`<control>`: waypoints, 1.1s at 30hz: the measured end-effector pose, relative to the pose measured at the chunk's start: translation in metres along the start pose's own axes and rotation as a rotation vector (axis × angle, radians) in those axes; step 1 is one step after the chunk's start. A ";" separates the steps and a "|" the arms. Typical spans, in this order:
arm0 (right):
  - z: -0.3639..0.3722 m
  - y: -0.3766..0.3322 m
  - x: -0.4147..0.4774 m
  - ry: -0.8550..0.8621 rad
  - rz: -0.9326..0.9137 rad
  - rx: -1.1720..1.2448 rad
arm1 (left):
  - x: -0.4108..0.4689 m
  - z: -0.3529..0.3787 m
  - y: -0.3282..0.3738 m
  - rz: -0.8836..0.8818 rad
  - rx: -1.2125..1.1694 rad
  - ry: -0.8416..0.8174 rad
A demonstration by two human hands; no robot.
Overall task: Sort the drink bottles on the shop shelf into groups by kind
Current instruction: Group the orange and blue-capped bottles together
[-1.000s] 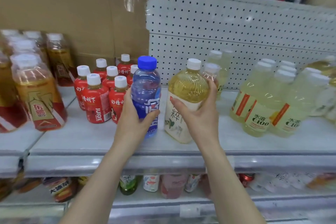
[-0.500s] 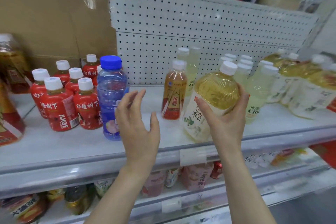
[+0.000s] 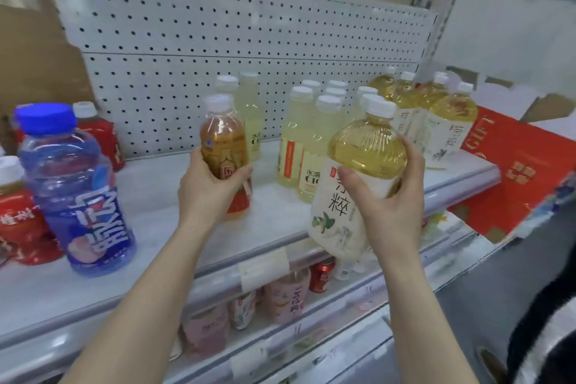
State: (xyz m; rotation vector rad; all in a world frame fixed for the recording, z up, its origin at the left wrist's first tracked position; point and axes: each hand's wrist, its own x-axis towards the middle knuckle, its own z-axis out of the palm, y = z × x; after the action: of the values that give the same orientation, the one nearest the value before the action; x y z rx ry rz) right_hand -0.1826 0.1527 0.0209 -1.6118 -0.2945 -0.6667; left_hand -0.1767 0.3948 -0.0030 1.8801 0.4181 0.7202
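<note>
My left hand [image 3: 208,188] grips an amber tea bottle [image 3: 223,142] with a white cap, standing mid-shelf. My right hand [image 3: 389,196] holds a big yellow tea bottle [image 3: 364,150] with a white label, tilted, above the shelf's front edge. A blue-capped blue bottle [image 3: 73,187] stands alone at the left. Behind it are red juice bottles [image 3: 18,221]. Pale yellow C100 bottles [image 3: 299,140] cluster behind my right hand. More big yellow tea bottles [image 3: 442,115] stand at the far right.
The grey shelf [image 3: 162,196] has a white pegboard back [image 3: 218,40]. A lower shelf holds pink bottles [image 3: 280,296] and a red can [image 3: 321,273]. A red carton [image 3: 514,171] sits to the right. Cardboard [image 3: 31,56] stands at the back left.
My left hand let go of the blue bottle, moved right and took hold of the amber tea bottle. My right hand carried the big yellow bottle rightward. The view swung right.
</note>
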 end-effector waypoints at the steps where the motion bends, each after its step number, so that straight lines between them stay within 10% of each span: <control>1: -0.009 0.004 0.006 0.023 0.011 -0.007 | -0.006 0.002 0.006 0.005 -0.067 -0.007; 10: -0.084 0.065 0.107 0.126 0.013 -0.051 | -0.039 0.055 0.065 -0.026 -0.394 -0.106; 33: -0.044 0.173 0.233 -0.077 0.030 -0.404 | -0.054 0.082 0.051 -0.117 -0.295 0.085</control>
State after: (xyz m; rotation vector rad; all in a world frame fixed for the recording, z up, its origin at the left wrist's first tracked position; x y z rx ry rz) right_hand 0.0876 0.0383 0.0147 -2.0266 -0.1987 -0.6715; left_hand -0.1668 0.2848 0.0048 1.5399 0.4463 0.7415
